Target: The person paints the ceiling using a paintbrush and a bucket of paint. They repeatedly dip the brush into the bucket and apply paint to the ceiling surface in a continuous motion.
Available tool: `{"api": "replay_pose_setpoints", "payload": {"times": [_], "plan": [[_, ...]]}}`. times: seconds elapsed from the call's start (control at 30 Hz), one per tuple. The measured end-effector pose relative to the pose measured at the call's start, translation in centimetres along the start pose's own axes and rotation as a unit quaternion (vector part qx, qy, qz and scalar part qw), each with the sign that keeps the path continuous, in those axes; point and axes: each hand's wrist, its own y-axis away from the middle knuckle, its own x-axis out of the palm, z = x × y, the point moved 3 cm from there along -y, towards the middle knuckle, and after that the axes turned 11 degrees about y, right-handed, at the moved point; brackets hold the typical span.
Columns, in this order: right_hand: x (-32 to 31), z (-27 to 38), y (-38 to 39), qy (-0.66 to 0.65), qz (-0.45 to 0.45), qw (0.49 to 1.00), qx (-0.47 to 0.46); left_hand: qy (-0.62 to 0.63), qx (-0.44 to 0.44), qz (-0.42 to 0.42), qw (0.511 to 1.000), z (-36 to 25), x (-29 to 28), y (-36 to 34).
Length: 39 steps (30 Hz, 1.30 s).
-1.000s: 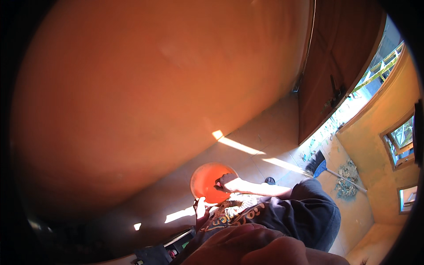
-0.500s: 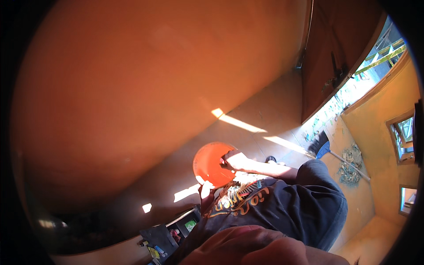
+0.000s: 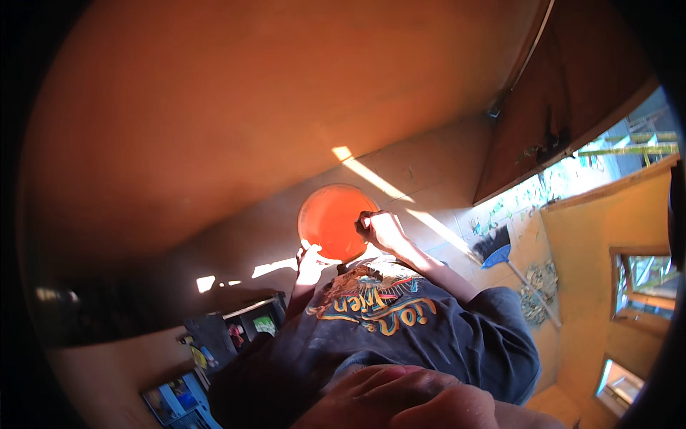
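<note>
A round orange bowl (image 3: 330, 220) is held out in front of my chest, its open face turned toward me. My left hand (image 3: 309, 263) grips its lower rim with the thumb over the edge. My right hand (image 3: 382, 229) is curled into a fist on the bowl's right rim, with the fingers folded over the edge. I cannot tell whether anything small sits inside that fist. My dark printed shirt (image 3: 400, 329) fills the view below the hands.
A brown wooden door (image 3: 572, 93) stands open at the upper right beside a bright doorway. A blue broom (image 3: 504, 257) lies by a pile of sweepings (image 3: 539, 289). Dark shelves with colourful items (image 3: 236, 332) are at the lower left. Sun stripes cross the floor.
The orange bowl has moved up and farther from my body, with both hands still on it. The view has shifted, so the shelves at the lower left show more.
</note>
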Motion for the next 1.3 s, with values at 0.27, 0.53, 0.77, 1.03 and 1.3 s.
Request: {"api": "replay_pose_setpoints", "payload": {"times": [0.27, 0.53, 0.77, 1.03, 1.3], "plan": [[-1.4, -4.1, 2.7, -0.008, 0.016, 0.991, 0.130, -0.095, 0.064, 0.022, 0.993, 2.5, 1.9, -2.3], [-5.2, -3.9, 3.4, -0.108, -0.148, 0.982, 0.049, -0.054, 0.056, 0.067, 0.995, 3.8, 5.6, -1.9], [-3.6, -5.6, 3.5, 0.025, -0.034, 0.998, 0.055, -0.062, 0.035, 0.058, 0.996, 2.8, 7.2, 0.0], [-2.2, -3.9, 2.1, 0.024, -0.014, 1.000, 0.006, -0.029, 0.155, 0.039, 0.987, 4.7, 2.0, -1.4], [-0.6, -3.6, -1.8, -0.177, 0.027, 0.984, 0.010, -0.048, 0.177, -0.100, 0.978, 1.9, -0.3, -1.5]]}}
